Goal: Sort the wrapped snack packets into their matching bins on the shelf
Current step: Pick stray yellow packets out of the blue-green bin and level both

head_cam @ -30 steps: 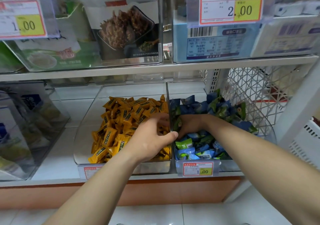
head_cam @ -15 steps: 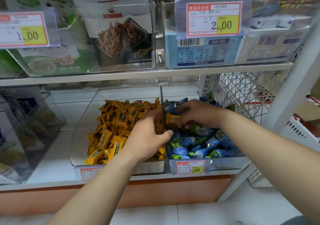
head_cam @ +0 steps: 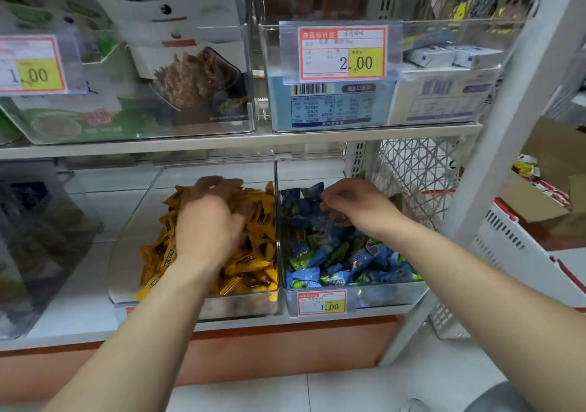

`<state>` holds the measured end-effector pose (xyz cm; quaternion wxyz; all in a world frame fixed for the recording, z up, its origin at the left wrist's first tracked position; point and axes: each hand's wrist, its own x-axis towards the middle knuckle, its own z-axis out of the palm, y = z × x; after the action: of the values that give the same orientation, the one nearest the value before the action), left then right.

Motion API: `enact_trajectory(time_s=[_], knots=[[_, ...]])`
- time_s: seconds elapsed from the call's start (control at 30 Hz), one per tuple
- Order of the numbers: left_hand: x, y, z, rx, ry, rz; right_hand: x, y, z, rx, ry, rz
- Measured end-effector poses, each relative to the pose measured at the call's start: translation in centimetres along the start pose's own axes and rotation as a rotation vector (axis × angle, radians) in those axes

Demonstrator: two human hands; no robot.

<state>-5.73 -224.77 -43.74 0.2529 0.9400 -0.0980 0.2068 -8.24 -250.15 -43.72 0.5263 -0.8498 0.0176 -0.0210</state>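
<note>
Clear plastic is what matters here: on the white metal shelf [head_cam: 79, 288] two transparent rectangular bins stand side by side, their walls touching. The left bin [head_cam: 241, 308] holds a heap of yellow wrapped snack packets [head_cam: 253, 253]; the right bin [head_cam: 383, 297] holds blue and green wrapped packets [head_cam: 333, 259].

The left hand [head_cam: 209, 231] lies palm-down over the yellow heap. It is blurred, so I cannot tell if it holds a packet. The right hand [head_cam: 358, 205] hovers over the back of the blue heap with fingers curled inward; whether anything is pinched there I cannot tell either.

A small dark-and-yellow packet [head_cam: 299, 236] seems to lie among the blue ones just beside the shared wall, probably a stray. To do this well, I would pinch it by a crimped end and lift it straight up before crossing.

Room is tight: the upper shelf board [head_cam: 222, 148] hangs close overhead, a white wire mesh panel [head_cam: 415, 174] closes the right side, and the shared wall's rim stands above both heaps.
</note>
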Motion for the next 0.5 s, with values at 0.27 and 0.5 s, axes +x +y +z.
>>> enact_trajectory(time_s=[0.27,0.5], knots=[[-2.2,1.3,1.7,-0.167,-0.296,0.045,5.1,1.4,3.6,-0.658,-0.401,-0.166],[-2.5,-0.1,2.9,-0.249,-0.435,0.049,7.5,2.8,6.1,-0.823,-0.503,-0.117]])
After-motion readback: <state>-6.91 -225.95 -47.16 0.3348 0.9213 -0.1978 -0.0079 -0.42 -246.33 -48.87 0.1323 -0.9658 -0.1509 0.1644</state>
